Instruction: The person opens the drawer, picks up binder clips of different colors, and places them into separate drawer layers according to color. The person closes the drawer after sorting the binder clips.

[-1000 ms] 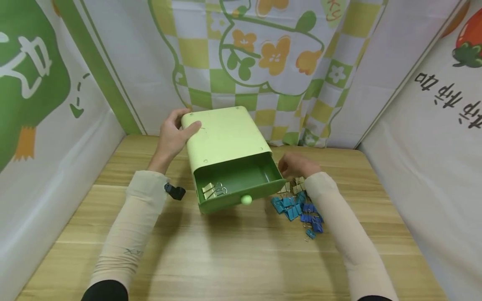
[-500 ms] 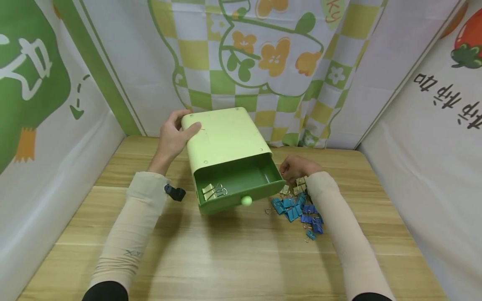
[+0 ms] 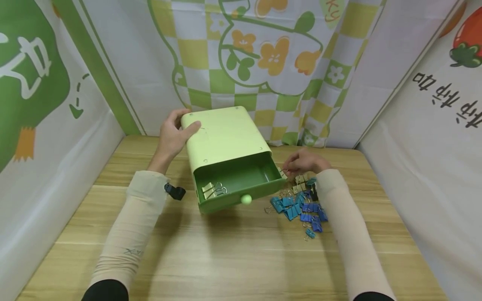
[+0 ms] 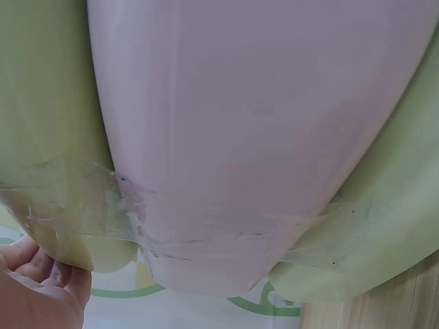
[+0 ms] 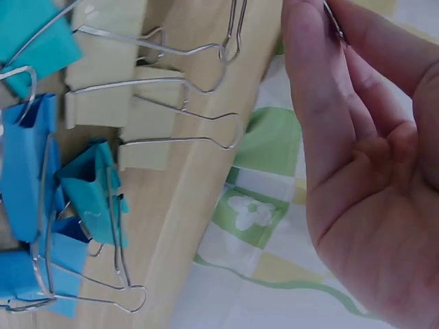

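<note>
My left hand point(image 3: 172, 138) grips the back left corner of a pale green box point(image 3: 226, 133), thumb on top. Its dark green drawer point(image 3: 260, 188) is pulled part way out, and a pale yellow binder clip point(image 3: 208, 191) lies inside at the left. Just right of the drawer, my right hand point(image 3: 306, 162) pinches another pale yellow binder clip point(image 3: 282, 172); in the right wrist view only its wire handle point(image 5: 335, 22) shows between the fingers. Below that hand lies a pile of loose binder clips, teal point(image 3: 290, 212), blue point(image 3: 316, 223) and pale yellow point(image 3: 300, 184).
Behind the wooden table point(image 3: 233, 259) hangs a checked curtain point(image 3: 263, 62), close to the box. Printed white sheets stand at both sides. In the left wrist view, clear tape point(image 4: 75, 195) crosses a pink panel point(image 4: 240, 137) between pale green edges.
My right hand has risen slightly away from the pile and shifted a little right, bringing a pale yellow binder clip into sight beside the drawer. The left hand and box stay put.
</note>
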Motion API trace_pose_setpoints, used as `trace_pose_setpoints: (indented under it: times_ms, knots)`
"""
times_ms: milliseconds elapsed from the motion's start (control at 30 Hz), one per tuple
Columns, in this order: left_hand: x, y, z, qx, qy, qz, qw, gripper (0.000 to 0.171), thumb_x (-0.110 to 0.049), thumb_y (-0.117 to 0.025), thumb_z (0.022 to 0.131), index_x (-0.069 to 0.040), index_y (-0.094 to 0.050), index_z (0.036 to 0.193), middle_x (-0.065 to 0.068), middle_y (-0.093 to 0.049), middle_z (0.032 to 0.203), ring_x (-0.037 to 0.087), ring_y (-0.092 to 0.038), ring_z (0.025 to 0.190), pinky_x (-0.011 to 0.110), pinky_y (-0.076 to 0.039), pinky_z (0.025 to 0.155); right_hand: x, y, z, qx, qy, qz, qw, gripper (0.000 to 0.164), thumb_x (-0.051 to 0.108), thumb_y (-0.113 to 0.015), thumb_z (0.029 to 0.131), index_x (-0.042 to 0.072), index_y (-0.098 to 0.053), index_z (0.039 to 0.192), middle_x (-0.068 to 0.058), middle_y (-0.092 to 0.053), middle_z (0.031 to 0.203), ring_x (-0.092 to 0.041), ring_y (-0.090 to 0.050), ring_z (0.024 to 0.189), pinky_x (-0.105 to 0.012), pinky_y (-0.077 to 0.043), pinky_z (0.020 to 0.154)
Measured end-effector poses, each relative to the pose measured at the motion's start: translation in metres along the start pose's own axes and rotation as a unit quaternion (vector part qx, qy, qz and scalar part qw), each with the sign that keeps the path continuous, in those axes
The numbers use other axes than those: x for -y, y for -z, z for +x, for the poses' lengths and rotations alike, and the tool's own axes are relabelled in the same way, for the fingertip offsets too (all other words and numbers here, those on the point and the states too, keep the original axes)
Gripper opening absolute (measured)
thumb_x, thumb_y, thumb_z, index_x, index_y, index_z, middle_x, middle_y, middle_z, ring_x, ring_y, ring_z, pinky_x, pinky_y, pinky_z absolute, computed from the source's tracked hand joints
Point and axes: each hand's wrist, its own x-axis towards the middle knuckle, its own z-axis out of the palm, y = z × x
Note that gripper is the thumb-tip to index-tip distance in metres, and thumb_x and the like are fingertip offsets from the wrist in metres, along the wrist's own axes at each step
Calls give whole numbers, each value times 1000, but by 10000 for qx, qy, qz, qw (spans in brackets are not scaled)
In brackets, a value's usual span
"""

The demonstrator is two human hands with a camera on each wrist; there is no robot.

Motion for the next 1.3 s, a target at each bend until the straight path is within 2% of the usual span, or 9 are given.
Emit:
trace_pose_setpoints:
  times_ms: [200,333,533,633,767,833,933,1133,1300]
  knots:
    - [1,0,0,-2,20,32,10000,70,-34,-74,98,-3,-46,154,17,-51,156,28,-51,143,47,-47,120,9,5,-9,-399,78,1123,9928,35,5,-61,106,-17,-60,133,-9,-79,99,-13,-78,88,-26,-64,86]
    - [1,-1,0,-30,7,50,10000,70,-34,-74,98,-3,-46,153,16,-51,156,28,-51,143,46,-46,120,21,10,-17,-676,125,1614,9845,37,6,-62,106,-15,-58,137,-4,-80,98,-11,-78,87,-23,-63,84]
    - [-1,-1,1,-54,3,34,10000,70,-33,-75,98,-2,-46,153,17,-51,157,28,-51,143,46,-46,121,41,18,-37,-846,275,2013,9755,40,9,-61,107,-14,-55,139,0,-80,93,-10,-78,90,-23,-63,89]
    - [-1,-2,0,-53,9,2,10000,69,-32,-75,98,-2,-46,153,17,-51,157,29,-52,143,46,-46,120,50,21,-49,-954,324,2235,9695,33,8,-61,107,-11,-60,134,-1,-81,93,-11,-79,89,-23,-63,88]
    - [-2,-1,0,-64,34,-40,10000,68,-31,-75,98,-3,-47,153,17,-51,156,29,-52,142,46,-47,119,62,23,-63,-1169,435,2499,9602,14,7,-65,105,0,-74,114,-4,-81,92,-13,-80,86,-24,-64,84]
    - [-2,-1,0,-75,42,-50,10000,67,-31,-75,98,-4,-48,153,17,-51,156,29,-52,142,46,-47,119,68,22,-70,-1265,482,2565,9570,11,7,-66,104,6,-77,105,-5,-81,92,-14,-80,86,-25,-64,84]
    - [-3,-1,0,-82,38,-55,9999,67,-32,-75,98,-4,-48,152,17,-52,156,28,-53,141,45,-47,119,76,19,-79,-1328,564,2524,9568,9,10,-68,103,8,-78,103,-5,-81,94,-15,-80,88,-27,-64,87]
    - [-2,-1,0,-116,39,-56,9999,67,-32,-75,97,-4,-48,151,16,-53,154,26,-54,139,43,-47,119,95,4,-95,-1249,843,2306,9613,17,13,-71,102,1,-75,113,-7,-81,98,-18,-80,92,-30,-64,89]
    - [-2,-1,0,-79,33,-41,10000,68,-32,-75,97,-3,-48,152,16,-52,155,27,-53,141,43,-46,120,111,-10,-107,-1134,1056,2181,9635,17,10,-72,101,-3,-74,113,-11,-81,100,-21,-80,90,-33,-65,88]
